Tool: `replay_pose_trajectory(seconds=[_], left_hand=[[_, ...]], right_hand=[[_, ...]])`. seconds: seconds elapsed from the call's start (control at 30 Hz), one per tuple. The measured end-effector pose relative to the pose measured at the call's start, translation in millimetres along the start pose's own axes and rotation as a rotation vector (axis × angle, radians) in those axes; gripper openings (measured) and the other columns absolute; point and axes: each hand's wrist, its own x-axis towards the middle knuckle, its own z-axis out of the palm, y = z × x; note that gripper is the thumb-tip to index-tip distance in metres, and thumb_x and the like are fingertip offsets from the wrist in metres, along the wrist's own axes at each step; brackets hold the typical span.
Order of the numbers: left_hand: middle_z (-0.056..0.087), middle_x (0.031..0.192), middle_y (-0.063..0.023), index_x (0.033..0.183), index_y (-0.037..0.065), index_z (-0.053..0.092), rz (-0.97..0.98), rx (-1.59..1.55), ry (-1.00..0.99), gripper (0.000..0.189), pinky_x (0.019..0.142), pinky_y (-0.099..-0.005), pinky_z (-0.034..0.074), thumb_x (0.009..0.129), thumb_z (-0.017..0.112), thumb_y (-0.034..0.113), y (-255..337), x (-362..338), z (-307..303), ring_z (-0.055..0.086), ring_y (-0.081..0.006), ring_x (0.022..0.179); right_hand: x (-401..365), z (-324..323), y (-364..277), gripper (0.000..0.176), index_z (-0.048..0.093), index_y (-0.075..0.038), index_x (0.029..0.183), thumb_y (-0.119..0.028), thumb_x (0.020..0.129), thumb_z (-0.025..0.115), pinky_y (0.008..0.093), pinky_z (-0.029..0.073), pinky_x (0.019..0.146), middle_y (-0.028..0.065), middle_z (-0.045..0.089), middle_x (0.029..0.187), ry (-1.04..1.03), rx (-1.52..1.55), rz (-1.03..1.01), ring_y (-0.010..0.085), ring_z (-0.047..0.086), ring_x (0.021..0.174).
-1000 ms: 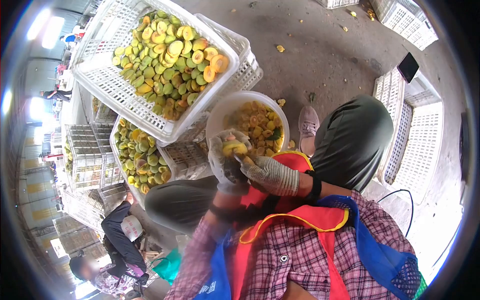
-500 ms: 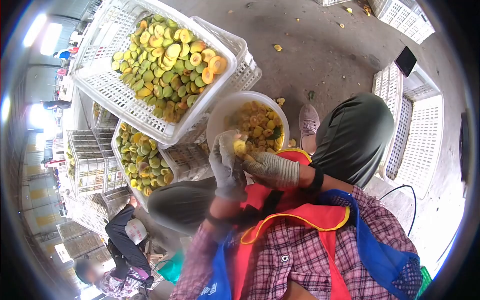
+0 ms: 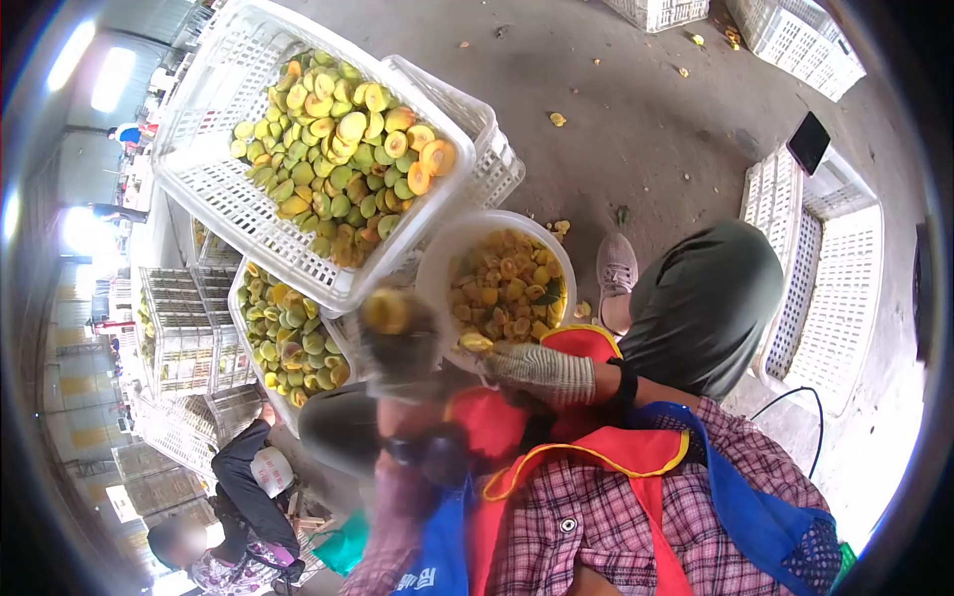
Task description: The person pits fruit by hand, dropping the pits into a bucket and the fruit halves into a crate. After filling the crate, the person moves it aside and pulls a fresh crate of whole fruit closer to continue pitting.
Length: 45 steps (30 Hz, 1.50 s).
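Note:
My left hand (image 3: 402, 348), gloved and smeared by motion, holds a yellow fruit piece (image 3: 388, 312) between the upper crate and the bucket. At the near rim of the white bucket (image 3: 433, 288), my right hand (image 3: 542, 372) in a striped glove has its fingers closed beside a small yellow piece (image 3: 475, 342). Inside the bucket are many orange-yellow scraps (image 3: 507, 283). Halved green and yellow fruits (image 3: 343, 149) fill much of the tilted white crate (image 3: 238, 223). Whole-looking fruits (image 3: 288, 333) lie in a lower crate to the left.
An empty-looking white crate (image 3: 840, 288) stands at the right with a dark flat device (image 3: 808, 143) on its corner. More crates (image 3: 179, 308) are stacked at the left. Another person (image 3: 248, 497) sits at the lower left. Fruit bits (image 3: 557, 119) lie on the floor.
My left hand has moved left, away from my right hand, with a fruit piece. My right hand has shifted slightly downward in view. The hands were together over the bucket's near edge before.

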Motion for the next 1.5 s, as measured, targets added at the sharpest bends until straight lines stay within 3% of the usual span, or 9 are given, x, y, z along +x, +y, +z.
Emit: replay_pose_trajectory(seconds=[0.1, 0.2, 0.5, 0.73, 1.0, 1.13, 1.3, 1.43, 1.5], left_hand=[[0.06, 0.098, -0.0074, 0.129, 0.006, 0.048, 0.417, 0.474, 0.138, 0.043, 0.064, -0.0259, 0.053, 0.092, 0.052, 0.028, 77.4, 26.8, -40.3, 0.059, -0.0156, 0.078], [0.061, 0.1, -0.0074, 0.131, 0.004, 0.046, 0.386, -0.264, 0.277, 0.046, 0.067, -0.0252, 0.051, 0.092, 0.054, 0.027, 90.5, 42.0, -9.1, 0.059, -0.0156, 0.08], [0.063, 0.108, -0.0228, 0.121, 0.005, 0.057, 0.355, 2.172, -0.119, 0.05, 0.086, -0.0386, 0.049, 0.078, 0.069, 0.029, -24.3, 223.5, 60.3, 0.063, -0.0323, 0.099], [0.062, 0.096, -0.0119, 0.117, 0.006, 0.049, 0.822, 1.712, -0.335, 0.042, 0.076, -0.0344, 0.051, 0.079, 0.064, 0.003, -33.5, 134.1, 44.8, 0.063, -0.0235, 0.086], [0.057, 0.109, -0.0108, 0.13, 0.003, 0.043, -0.077, 0.337, -0.133, 0.052, 0.085, -0.0365, 0.051, 0.083, 0.061, 0.016, -42.8, -12.2, 36.4, 0.058, -0.0225, 0.096], [0.057, 0.11, -0.0116, 0.124, 0.003, 0.047, 0.088, 0.506, 0.157, 0.043, 0.085, -0.0375, 0.05, 0.086, 0.059, 0.02, -38.0, -22.0, 1.9, 0.058, -0.0231, 0.097], [0.056, 0.115, -0.0123, 0.123, 0.003, 0.048, -0.035, 0.385, 0.133, 0.046, 0.083, -0.0332, 0.05, 0.093, 0.054, 0.038, -24.8, -36.4, 1.8, 0.058, -0.0218, 0.097], [0.058, 0.11, -0.0106, 0.12, 0.003, 0.051, 0.056, 0.221, 0.196, 0.051, 0.078, -0.0292, 0.049, 0.093, 0.052, 0.046, -46.4, -38.1, 15.7, 0.058, -0.0189, 0.093], [0.059, 0.108, -0.0092, 0.118, 0.003, 0.054, 0.492, 1.204, 0.024, 0.05, 0.08, -0.0299, 0.048, 0.095, 0.048, 0.046, -54.8, -37.8, 4.2, 0.058, -0.0177, 0.091]], right_hand=[[-13.4, 11.9, -2.3, 0.048, 0.054, -0.008, 0.103, -0.054, 0.095, 0.043, 0.0226, 0.034, 0.038, -0.0005, 0.051, 0.066, 0.092, 0.237, 0.031, 0.0088, 0.045, 0.047], [-21.2, 41.1, -44.2, 0.056, 0.051, -0.005, 0.103, -0.06, 0.093, 0.042, 0.0221, 0.031, 0.033, -0.0005, 0.046, 0.056, 0.166, 0.314, 0.032, 0.0095, 0.039, 0.036], [-4.4, 26.8, -43.6, 0.049, 0.053, -0.008, 0.085, -0.055, 0.095, 0.043, 0.0252, 0.034, 0.032, 0.0016, 0.046, 0.051, 0.531, -0.04, -0.043, 0.0135, 0.043, 0.034], [-9.6, 27.2, -43.2, 0.038, 0.052, -0.006, 0.105, -0.042, 0.096, 0.046, 0.0252, 0.036, 0.034, 0.0039, 0.05, 0.054, 0.492, -0.109, -0.269, 0.0137, 0.047, 0.036], [0.6, 34.1, -39.4, 0.046, 0.055, -0.009, 0.089, -0.054, 0.095, 0.044, 0.0227, 0.03, 0.032, 0.001, 0.045, 0.05, 0.32, -0.053, -0.183, 0.0092, 0.039, 0.033], [7.8, -14.4, 1.3, 0.034, 0.056, 0.0, 0.112, -0.021, 0.085, 0.059, 0.0374, 0.051, 0.056, 0.0223, 0.059, 0.093, 0.66, -1.459, -0.252, 0.0312, 0.062, 0.068], [-1.2, 17.1, -11.7, 0.044, 0.052, -0.001, 0.121, -0.011, 0.078, 0.059, 0.0415, 0.052, 0.071, 0.024, 0.057, 0.105, 0.62, -1.574, -0.342, 0.0383, 0.061, 0.083], [-3.6, 46.3, -26.7, 0.032, 0.055, -0.002, 0.11, -0.03, 0.094, 0.051, 0.0437, 0.049, 0.066, 0.0206, 0.063, 0.082, 0.589, -0.691, -0.346, 0.0373, 0.064, 0.078], [-1.5, 29.5, -21.4, 0.032, 0.055, -0.002, 0.11, -0.03, 0.094, 0.051, 0.0432, 0.05, 0.068, 0.0206, 0.063, 0.081, 0.597, -0.567, -0.117, 0.0371, 0.064, 0.079]])
